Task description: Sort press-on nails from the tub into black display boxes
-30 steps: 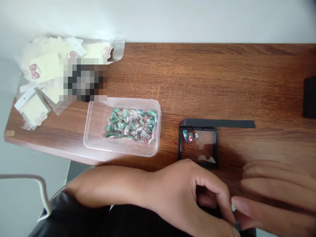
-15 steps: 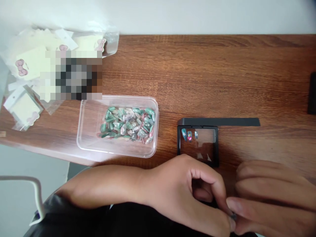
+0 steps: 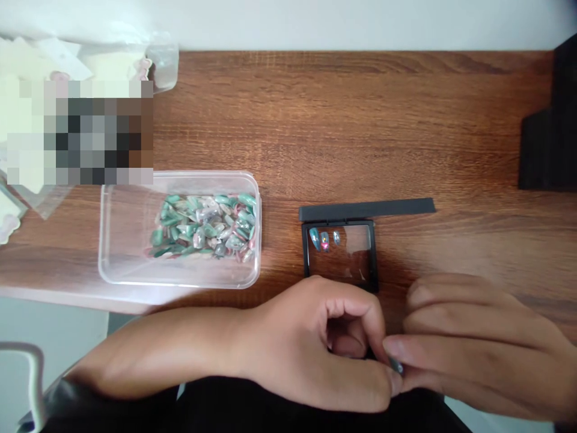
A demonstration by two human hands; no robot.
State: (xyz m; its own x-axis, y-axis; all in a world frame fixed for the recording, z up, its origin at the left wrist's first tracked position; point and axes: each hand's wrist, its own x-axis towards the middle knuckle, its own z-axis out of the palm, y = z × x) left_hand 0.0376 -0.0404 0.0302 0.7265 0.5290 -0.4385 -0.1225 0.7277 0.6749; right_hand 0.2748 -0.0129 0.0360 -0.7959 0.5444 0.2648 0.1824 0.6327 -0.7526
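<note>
Wood-grain bench [image 3: 342,120] ran against a pale wall, its near edge just under my arms. My left hand [image 3: 324,343] and right hand [image 3: 469,349] met at that edge, fingertips pinched together on a small press-on nail [image 3: 396,365], mostly hidden between them; both hands were closed on it. Just beyond the knuckles lay an open black display case [image 3: 340,252], lid standing up behind it, with three small nails stuck in its top left corner. Left of the case, near but apart, sat a clear plastic tub [image 3: 180,234] with a heap of green, pink and silvery nails bunched toward its right side. Cream cards in clear bags [image 3: 153,57] lay at the far left corner.
</note>
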